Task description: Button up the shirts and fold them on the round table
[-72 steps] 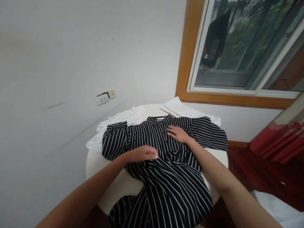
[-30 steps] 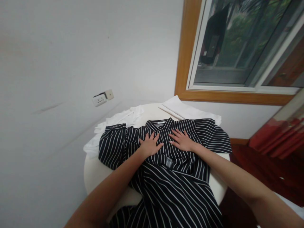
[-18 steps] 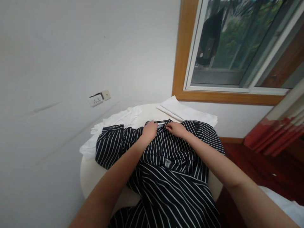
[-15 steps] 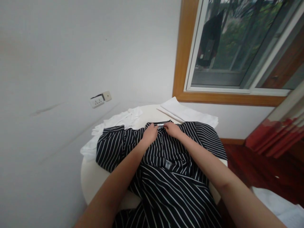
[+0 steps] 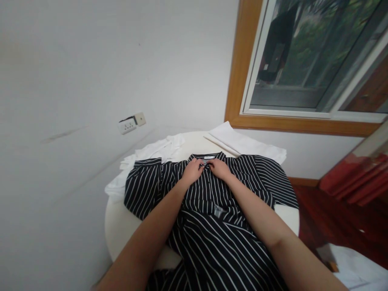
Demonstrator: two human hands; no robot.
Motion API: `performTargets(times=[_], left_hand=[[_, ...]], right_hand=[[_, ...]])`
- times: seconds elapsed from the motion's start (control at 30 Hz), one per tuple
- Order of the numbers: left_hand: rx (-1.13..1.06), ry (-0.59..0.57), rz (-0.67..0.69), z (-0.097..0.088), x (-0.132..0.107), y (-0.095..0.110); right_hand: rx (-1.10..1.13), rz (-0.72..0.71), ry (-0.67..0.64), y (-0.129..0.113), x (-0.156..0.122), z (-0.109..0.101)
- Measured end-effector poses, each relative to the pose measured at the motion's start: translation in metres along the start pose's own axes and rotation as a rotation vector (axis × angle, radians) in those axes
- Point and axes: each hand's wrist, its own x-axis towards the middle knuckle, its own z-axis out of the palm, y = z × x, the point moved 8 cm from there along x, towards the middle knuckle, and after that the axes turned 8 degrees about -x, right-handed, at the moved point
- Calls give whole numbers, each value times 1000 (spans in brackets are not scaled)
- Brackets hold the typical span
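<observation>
A black shirt with white stripes [image 5: 200, 190] lies spread over a round table, its collar toward the wall and its sleeves out to both sides. My left hand [image 5: 192, 171] pinches the left side of the neck opening, fingers closed on the cloth. Close beside it, my right hand [image 5: 219, 169] pinches the right side of the same opening. A pale label shows inside the collar behind my fingers. The lower part of the shirt runs toward me between my forearms, with folds across its middle.
On the white round table [image 5: 121, 226], crumpled white cloth [image 5: 157, 150] lies at the back left and folded white cloth [image 5: 242, 141] at the back right. The wall carries a socket [image 5: 127, 125]. A window stands behind; a red and white curtain [image 5: 354, 173] hangs at right.
Both hands have come slightly nearer each other at the neck opening, and more of the collar shows behind them. The view has shifted a little.
</observation>
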Motion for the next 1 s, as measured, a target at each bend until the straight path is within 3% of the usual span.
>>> performTargets(times=[0.37,0.63,0.83,1.0], left_hand=[[31,52,-129,-4,9,-17],[94,83,-126,-7,7,-16],[186,146,-206,-9,5,-18],[120,182,-175,-12,6,-16]], right_hand=[[314,2,206,16,-1,-6],[679,9,81,20,7,13],[711,-27,157,15,12,14],[636,-9,234,15,10,8]])
